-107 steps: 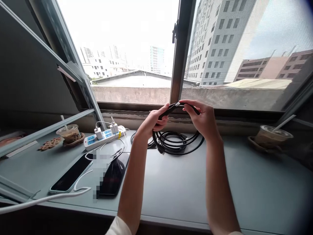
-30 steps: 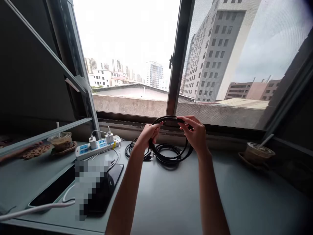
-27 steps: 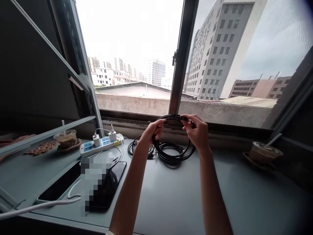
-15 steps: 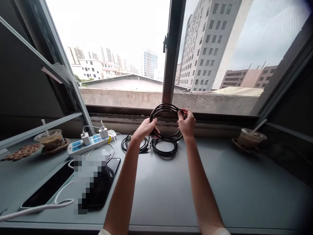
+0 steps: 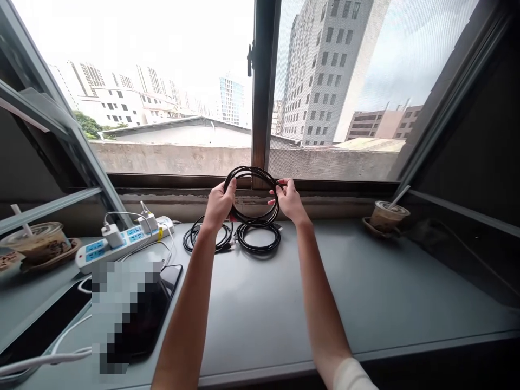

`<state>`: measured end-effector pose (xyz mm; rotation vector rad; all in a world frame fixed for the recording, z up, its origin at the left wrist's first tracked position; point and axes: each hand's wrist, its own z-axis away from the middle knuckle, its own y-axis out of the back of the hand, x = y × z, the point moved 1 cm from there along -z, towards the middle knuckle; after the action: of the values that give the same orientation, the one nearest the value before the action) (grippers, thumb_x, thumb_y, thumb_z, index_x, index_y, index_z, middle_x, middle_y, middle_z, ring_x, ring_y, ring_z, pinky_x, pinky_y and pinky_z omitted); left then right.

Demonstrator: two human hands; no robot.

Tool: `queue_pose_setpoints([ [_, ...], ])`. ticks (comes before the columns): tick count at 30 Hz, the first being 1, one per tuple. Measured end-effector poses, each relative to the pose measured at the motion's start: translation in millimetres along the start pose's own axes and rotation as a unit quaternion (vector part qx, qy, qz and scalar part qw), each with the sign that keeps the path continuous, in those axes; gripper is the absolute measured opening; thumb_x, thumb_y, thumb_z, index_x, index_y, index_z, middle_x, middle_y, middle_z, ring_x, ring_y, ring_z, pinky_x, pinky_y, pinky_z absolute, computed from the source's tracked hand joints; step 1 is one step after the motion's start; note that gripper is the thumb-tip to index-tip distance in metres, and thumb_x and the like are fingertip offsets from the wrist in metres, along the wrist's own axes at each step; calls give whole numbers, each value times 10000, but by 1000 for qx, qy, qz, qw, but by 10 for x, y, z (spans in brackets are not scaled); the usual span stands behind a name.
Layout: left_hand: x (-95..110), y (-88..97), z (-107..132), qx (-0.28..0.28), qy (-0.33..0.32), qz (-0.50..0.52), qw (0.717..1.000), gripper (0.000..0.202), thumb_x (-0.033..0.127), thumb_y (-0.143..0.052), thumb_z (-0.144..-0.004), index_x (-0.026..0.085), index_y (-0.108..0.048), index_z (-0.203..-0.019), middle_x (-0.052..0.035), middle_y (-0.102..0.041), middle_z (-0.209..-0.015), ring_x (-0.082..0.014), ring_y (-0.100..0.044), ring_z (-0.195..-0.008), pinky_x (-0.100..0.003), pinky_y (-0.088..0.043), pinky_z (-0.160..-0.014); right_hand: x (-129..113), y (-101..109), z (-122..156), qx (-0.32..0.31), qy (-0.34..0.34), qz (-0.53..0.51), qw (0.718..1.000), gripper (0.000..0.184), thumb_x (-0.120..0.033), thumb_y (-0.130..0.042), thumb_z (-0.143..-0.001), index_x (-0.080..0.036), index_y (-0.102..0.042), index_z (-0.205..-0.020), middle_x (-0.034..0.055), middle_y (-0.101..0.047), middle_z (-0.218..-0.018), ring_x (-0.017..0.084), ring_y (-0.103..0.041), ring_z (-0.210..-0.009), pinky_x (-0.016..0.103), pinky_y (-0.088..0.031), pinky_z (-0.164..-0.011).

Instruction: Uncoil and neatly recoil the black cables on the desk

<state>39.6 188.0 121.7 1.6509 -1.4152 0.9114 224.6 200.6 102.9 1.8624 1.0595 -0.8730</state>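
A black cable wound into an upright coil (image 5: 251,172) is held in front of the window, above the grey ledge (image 5: 365,292). My left hand (image 5: 219,201) grips the coil's left side with fingers wrapped round the strands. My right hand (image 5: 287,199) pinches its right side. Under the coil, two more black cable coils lie flat on the ledge: one to the left (image 5: 207,239) and one to the right (image 5: 259,238).
A white power strip (image 5: 122,242) with chargers and white leads sits at the left. Two dark phones (image 5: 49,325) lie near the front left corner. Iced drinks stand at far left (image 5: 36,245) and at right (image 5: 385,214). The open window frame (image 5: 60,162) leans in at the left.
The cable has been gathered into a tighter coil and lifted higher off the ledge. Both hands have moved farther from me, toward the window, and the view has swung to the right.
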Motion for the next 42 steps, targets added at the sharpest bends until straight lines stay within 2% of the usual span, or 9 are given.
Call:
queue_pose_setpoints([
  [5, -26, 2, 17, -10, 52, -29, 998, 307, 465, -484, -840, 201, -448, -687, 65, -423, -430, -99, -405, -260, -207, -291, -269, -83, 79, 66, -36, -5, 12, 999, 423, -400, -482, -867, -284, -442, -1273, 22, -629, -868, 105, -602, -517, 211, -472, -467],
  [10, -303, -49, -14, -67, 136, -151, 977, 315, 474, -487, -830, 208, -432, -671, 53, -446, -427, -106, -437, -295, -200, -304, -306, 102, 253, 77, -115, -50, 24, 992, 504, -227, -634, -758, -270, -542, -1252, 20, -635, -920, 96, -598, -536, 167, -420, -375],
  [15, -751, -180, 10, -86, 194, -259, 942, 243, 290, -668, -698, 181, -458, -641, 33, -480, -496, -122, -527, -465, -188, -383, -404, 561, 196, 28, -168, -154, 39, 973, 337, -165, -641, -778, -140, -607, -1112, 27, -641, -880, 90, -589, -615, 204, -505, -496],
  [20, -1013, -275, 63, -112, 228, -373, 892, 95, 178, -621, -720, 129, -564, -779, -109, -651, -796, -218, -636, -811, -272, -483, -648, 931, -80, 14, -185, -230, 60, 954, 243, -262, -550, -877, -122, -564, -1075, 59, -599, -1005, 130, -604, -808, 287, -538, -670],
  [25, -911, -274, 54, -146, 192, -446, 862, 387, 253, -607, -755, 85, -557, -1100, -233, -538, -1212, -331, -450, -1209, -389, -382, -940, 1063, -203, -34, -170, -253, 66, 950, 262, -284, -543, -880, -128, -559, -1091, 66, -590, -1041, 145, -598, -852, 316, -530, -714],
  [28, -762, -313, 66, -223, 138, -448, 854, 643, 352, -658, -718, 136, -449, -1287, -192, -430, -1352, -316, -365, -1277, -379, -308, -1015, 1082, -224, -55, -163, -262, 60, 949, 255, -294, -539, -881, -134, -568, -1077, 65, -594, -1039, 145, -597, -853, 316, -528, -722],
  [31, -673, -439, 133, -362, 101, -411, 831, 679, 422, -723, -625, 269, -507, -1250, -56, -546, -1253, -220, -528, -1122, -244, -421, -884, 1088, -247, -52, -154, -267, 43, 950, 266, -298, -540, -880, -133, -565, -1088, 69, -591, -1053, 152, -597, -872, 327, -526, -736],
  [34, -686, -620, 226, -442, 92, -408, 794, 604, 363, -764, -553, 264, -601, -1126, -22, -636, -1065, -205, -615, -927, -228, -475, -718, 1085, -272, -42, -135, -273, 33, 952, 270, -298, -540, -881, -130, -562, -1091, 69, -590, -1051, 151, -597, -866, 323, -528, -727],
  [42, -690, -773, 289, -427, 59, -466, 772, 458, 171, -686, -610, 221, -626, -1061, -59, -631, -1092, -251, -586, -1010, -279, -454, -797, 1047, -254, -61, -108, -275, 61, 953, 253, -306, -540, -879, -133, -575, -1060, 58, -600, -1010, 140, -599, -825, 298, -529, -692],
])
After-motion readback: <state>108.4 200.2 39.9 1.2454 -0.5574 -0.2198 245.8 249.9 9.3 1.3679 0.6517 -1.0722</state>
